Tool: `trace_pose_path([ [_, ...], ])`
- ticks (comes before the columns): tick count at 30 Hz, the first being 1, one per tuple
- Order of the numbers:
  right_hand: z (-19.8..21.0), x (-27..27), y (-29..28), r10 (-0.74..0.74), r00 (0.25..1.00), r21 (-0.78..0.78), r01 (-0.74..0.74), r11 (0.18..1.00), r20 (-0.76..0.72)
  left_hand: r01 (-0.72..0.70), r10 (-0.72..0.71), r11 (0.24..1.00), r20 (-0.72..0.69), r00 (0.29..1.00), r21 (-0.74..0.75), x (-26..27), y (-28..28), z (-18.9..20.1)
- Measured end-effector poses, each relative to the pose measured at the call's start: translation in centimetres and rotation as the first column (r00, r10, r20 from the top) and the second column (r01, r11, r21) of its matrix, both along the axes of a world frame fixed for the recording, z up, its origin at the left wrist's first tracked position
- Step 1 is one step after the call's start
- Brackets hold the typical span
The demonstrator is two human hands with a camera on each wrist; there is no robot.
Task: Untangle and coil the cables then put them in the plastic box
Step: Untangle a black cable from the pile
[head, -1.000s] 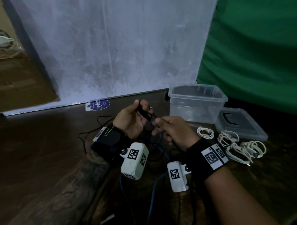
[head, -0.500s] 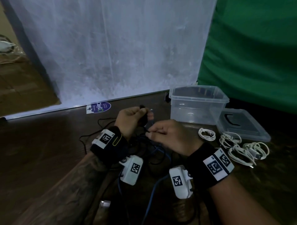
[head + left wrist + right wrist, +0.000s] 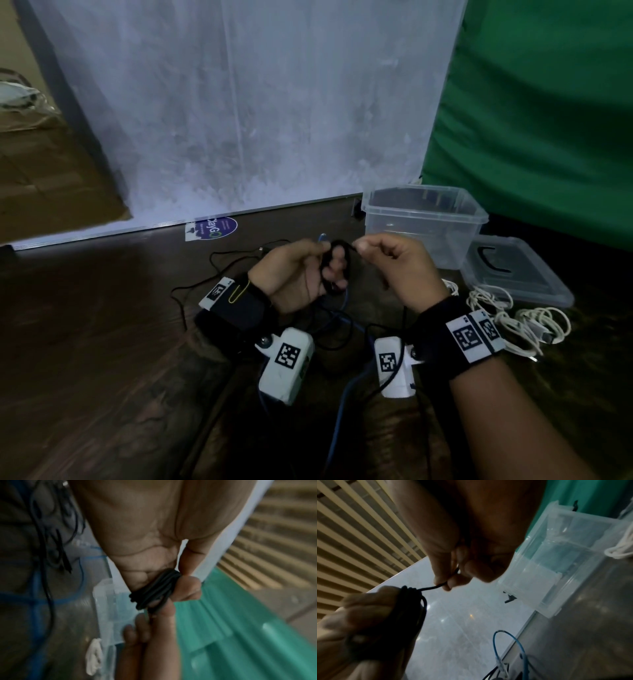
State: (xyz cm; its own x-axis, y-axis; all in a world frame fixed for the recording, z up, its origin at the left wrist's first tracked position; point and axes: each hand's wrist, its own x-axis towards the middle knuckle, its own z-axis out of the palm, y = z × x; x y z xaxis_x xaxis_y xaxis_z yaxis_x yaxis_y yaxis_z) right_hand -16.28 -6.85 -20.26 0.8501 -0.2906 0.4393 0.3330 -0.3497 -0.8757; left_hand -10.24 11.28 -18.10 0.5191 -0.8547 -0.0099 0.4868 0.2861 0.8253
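The left hand has its grip curled around a small black coil, several turns wound over its fingers. The right hand pinches the black cable's free run between thumb and forefinger, just beside the coil and level with it, held fairly taut. Below both grips, the rest of the black cable trails loose over the bench, crossing a blue cable that looks untouched. Beyond the right grip stands the plastic box, open; nothing shows inside it. Its lid lies farther right, and white cables, bundled but loose, lie near it on the bench. By my judgement the task is early: one coil is partly wound, the blue cable is still to do, and nothing is boxed yet.
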Motion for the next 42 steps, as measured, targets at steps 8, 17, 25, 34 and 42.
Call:
trace_pose_path([
  [8, -0.1, -1.0, 3.3, 0.337, 0.864, -0.086, -0.394, 0.915, -0.374, -0.470, 0.419, 0.854, -0.240, 0.876, -0.224, 3.2, 0.6, 0.3],
  [17, 1.9, -2.1, 4.0, 0.280, 0.941, -0.055, -0.295, 0.954, -0.191, -0.616, 0.404, 0.777, 0.647, 0.647, 0.130, 2.2, 0.3, -1.5],
  [25, 1.8, -1.2, 1.7, 0.081, 0.996, 0.109, -0.078, 0.991, -0.025, -0.178, 0.093, 0.972, 0.448, 0.889, 0.152, -0.2, -0.2, 0.1],
  [34, 0.0, -1.1, 2.6, 0.238, 0.913, 0.016, -0.247, 0.969, -0.332, -0.245, 0.238, 0.900, -0.065, 0.969, -0.359, 2.6, 1.7, 2.2],
  [42, 0.5, -1.2, 3.2, 0.280, 0.891, -0.082, -0.329, 0.941, -0.359, -0.433, 0.418, 0.866, -0.111, 0.901, -0.251, 3.4, 1.7, 1.4],
])
